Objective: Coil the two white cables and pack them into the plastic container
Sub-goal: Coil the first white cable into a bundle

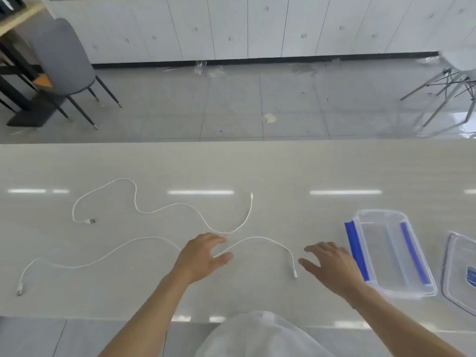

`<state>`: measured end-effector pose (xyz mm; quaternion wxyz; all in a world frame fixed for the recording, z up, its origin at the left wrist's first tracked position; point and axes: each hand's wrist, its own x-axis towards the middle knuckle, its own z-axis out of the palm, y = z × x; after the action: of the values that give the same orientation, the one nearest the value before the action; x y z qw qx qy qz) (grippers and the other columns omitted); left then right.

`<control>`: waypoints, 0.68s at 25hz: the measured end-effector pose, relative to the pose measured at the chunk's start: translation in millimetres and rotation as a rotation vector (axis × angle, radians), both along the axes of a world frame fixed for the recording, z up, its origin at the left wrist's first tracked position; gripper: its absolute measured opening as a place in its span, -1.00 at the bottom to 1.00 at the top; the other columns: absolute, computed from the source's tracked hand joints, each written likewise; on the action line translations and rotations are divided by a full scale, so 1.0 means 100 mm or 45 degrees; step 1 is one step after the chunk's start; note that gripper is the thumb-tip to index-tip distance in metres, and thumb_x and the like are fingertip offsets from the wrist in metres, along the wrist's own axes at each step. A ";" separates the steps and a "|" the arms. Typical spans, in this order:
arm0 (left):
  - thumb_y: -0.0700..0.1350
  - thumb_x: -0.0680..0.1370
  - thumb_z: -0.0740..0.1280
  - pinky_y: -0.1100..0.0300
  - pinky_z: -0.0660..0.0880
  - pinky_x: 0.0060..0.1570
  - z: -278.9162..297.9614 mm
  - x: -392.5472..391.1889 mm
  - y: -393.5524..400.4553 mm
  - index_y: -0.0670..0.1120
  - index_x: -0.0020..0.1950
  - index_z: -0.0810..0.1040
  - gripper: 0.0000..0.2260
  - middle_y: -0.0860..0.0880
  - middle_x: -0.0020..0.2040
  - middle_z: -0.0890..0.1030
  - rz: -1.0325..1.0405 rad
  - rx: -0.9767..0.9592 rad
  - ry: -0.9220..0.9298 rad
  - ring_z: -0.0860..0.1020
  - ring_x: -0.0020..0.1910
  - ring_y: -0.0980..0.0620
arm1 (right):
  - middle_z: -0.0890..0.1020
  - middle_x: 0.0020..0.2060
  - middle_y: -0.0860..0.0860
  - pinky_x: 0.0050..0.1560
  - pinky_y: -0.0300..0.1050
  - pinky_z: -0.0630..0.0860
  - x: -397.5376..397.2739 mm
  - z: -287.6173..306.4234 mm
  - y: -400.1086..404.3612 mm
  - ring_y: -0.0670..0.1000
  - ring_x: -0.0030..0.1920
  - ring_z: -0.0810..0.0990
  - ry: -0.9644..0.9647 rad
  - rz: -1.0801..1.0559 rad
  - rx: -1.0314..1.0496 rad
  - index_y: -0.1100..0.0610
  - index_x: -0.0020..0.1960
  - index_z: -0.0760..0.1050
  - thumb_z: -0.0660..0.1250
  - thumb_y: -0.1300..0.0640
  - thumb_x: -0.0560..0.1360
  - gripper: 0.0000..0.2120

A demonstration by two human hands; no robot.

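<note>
One clear rectangular plastic container with blue side clips (389, 253) near desk's (283, 166) right edge, nothing inside; its clear lid (458, 271) just beside, at the edge. Two thin white cables: far cable (164, 208) mid-desk, near cable (103, 260) toward front edge. Left hand (202, 256) over near cable, fingers spread, gripping nothing. Right hand (332, 266) fingers apart, beside container.

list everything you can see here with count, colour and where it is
thin white cables: 2, white, uncoiled on the table; far cable, near cable
clear plastic container with blue clips: 1, clear and blue, table right, open
clear plastic lid: 1, clear, right edge, beside the container
glossy table: 1, light grey
grey chair: 1, grey, floor far left
white chair: 1, white, floor far right
left hand: 1, over the near cable, fingers spread
right hand: 1, open, beside the container
</note>
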<state>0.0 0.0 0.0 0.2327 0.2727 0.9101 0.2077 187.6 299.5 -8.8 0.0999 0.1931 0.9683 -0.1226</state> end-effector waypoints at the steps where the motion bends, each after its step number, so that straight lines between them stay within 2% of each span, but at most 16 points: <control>1: 0.36 0.47 0.28 0.24 0.35 0.26 -0.03 -0.03 0.02 0.16 0.34 0.51 -0.49 0.20 0.33 0.51 -0.058 -0.064 -0.005 0.43 0.33 0.14 | 0.59 0.24 -0.17 0.27 -0.11 0.37 -0.01 -0.03 -0.03 -0.05 0.30 0.49 -0.072 0.009 -0.006 -0.10 0.35 0.50 0.15 -0.32 0.57 -0.52; 4: 0.27 0.48 0.33 0.19 0.39 0.19 -0.12 -0.10 0.12 0.15 0.32 0.51 -0.56 0.17 0.26 0.53 -0.139 -0.227 -0.042 0.47 0.27 0.09 | 0.62 0.17 -0.16 0.20 -0.09 0.41 -0.03 -0.15 -0.10 -0.04 0.22 0.53 -0.187 0.012 -0.039 -0.11 0.32 0.51 0.16 -0.32 0.56 -0.54; 8: 0.11 0.47 0.41 0.15 0.44 -0.06 -0.27 -0.09 0.26 0.10 0.12 0.54 -0.73 0.14 0.02 0.52 -0.107 -0.242 -0.053 0.52 0.05 0.07 | 0.65 0.06 -0.10 0.07 -0.06 0.46 -0.08 -0.27 -0.17 0.02 0.09 0.60 -0.223 -0.059 -0.071 -0.05 0.22 0.54 0.21 -0.28 0.55 -0.60; 11: 0.06 0.48 0.39 0.15 0.39 -0.17 -0.37 -0.07 0.34 0.04 0.01 0.52 -0.83 0.13 -0.06 0.47 -0.043 -0.242 -0.028 0.47 -0.08 0.07 | 0.64 -0.03 -0.07 -0.07 -0.07 0.47 -0.14 -0.33 -0.24 0.05 0.00 0.62 -0.220 -0.139 -0.111 -0.01 0.10 0.52 0.25 -0.25 0.54 -0.67; 17: -0.05 0.57 0.30 0.11 0.44 -0.18 -0.52 -0.04 0.39 0.02 -0.03 0.48 -0.96 0.08 -0.01 0.55 -0.016 -0.245 0.063 0.55 -0.05 -0.02 | 0.60 -0.11 -0.10 -0.21 -0.12 0.44 -0.20 -0.39 -0.32 0.02 -0.13 0.57 -0.224 -0.341 -0.250 -0.04 -0.02 0.50 0.30 -0.12 0.52 -0.84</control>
<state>-4.4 38.9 -51.6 0.2366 0.2597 0.9297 0.1110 167.4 267.8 -47.8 0.1855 0.3196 0.9049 -0.2113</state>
